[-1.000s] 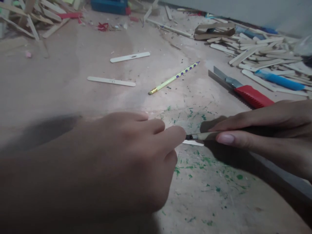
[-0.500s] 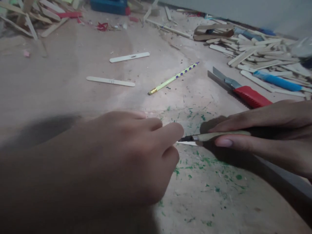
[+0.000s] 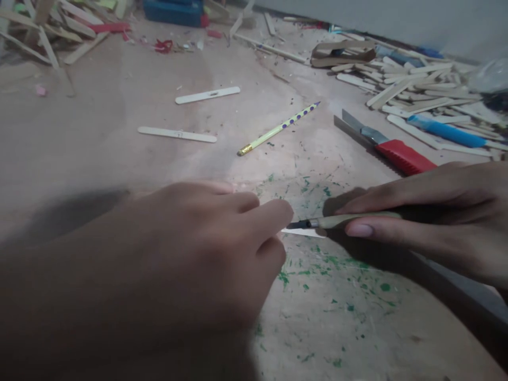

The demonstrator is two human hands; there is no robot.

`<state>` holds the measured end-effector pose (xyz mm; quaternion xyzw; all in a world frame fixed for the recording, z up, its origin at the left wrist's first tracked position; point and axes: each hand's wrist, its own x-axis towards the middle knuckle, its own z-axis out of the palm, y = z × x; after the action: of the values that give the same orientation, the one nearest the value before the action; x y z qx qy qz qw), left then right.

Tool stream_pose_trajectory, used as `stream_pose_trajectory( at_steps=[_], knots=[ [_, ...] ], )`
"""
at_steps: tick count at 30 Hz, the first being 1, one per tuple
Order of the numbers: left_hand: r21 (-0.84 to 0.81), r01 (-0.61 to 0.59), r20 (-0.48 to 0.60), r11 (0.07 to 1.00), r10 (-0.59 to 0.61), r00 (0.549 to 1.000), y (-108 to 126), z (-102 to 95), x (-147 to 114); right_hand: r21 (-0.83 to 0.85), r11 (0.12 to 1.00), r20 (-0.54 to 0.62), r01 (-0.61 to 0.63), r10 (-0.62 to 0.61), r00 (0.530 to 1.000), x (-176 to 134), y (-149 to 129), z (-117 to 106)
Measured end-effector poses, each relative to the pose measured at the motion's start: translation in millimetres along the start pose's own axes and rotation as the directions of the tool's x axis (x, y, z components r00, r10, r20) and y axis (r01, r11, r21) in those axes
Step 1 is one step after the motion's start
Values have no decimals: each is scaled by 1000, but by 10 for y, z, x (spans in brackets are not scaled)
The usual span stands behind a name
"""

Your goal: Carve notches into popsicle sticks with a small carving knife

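My right hand (image 3: pixel 432 214) grips a slim tool (image 3: pixel 337 219) with a pale wooden handle, a silver collar and a dark tip. Its exact kind is not clear. The tip points left and meets the curled fingers of my left hand (image 3: pixel 222 243), which are closed low over the table. From under those fingers the pale end of a craft stick (image 3: pixel 305 232) sticks out just below the tool; the rest of the stick is hidden. Beyond my right hand lies a red-handled cutter (image 3: pixel 405 156) with its metal blade pointing away to the left.
A spotted pencil (image 3: pixel 278 128) and two loose craft sticks (image 3: pixel 177 134) lie ahead on the table (image 3: pixel 317 328), which has green paint specks. Piled sticks (image 3: pixel 424 87) and a blue pen-like item (image 3: pixel 446 131) are at right. More sticks and a blue box (image 3: pixel 173 11) stand at the back.
The whole view has shifted slightly, so everything sits a little further left. Both hands keep nearly the same pose, with the tool tip still at the left fingers.
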<state>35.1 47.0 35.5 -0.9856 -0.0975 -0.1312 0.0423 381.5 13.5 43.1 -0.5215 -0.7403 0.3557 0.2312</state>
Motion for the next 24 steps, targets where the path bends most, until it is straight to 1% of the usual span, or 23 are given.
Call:
stream_pose_trajectory(
  at_steps=[3,5,8,12,17,22,24],
  knots=[
    [-16,1,12,1000,-1,1000,4,-2,-4,-16,999,28,-44,44,999,37,-48,7],
    [-35,7,9,999,-6,1000,2,-7,-3,-28,999,23,-43,44,999,68,-95,4],
    [-65,5,-2,998,-5,1000,-5,-15,-4,-34,999,8,-26,26,1000,83,-120,-4],
    [-90,21,14,996,-19,1000,-12,-27,-18,-42,999,0,3,-3,1000,73,-74,1],
    [-128,-4,19,992,7,1000,-22,-29,-27,-15,999,20,52,-52,998,95,-58,-6],
    [-128,6,5,992,-6,1000,-23,-30,-13,-103,990,-19,95,-98,995,81,-73,-6],
    [-136,19,11,990,-18,1000,-12,-33,-17,-125,989,-6,82,-84,996,70,-81,-2]
  ],
)
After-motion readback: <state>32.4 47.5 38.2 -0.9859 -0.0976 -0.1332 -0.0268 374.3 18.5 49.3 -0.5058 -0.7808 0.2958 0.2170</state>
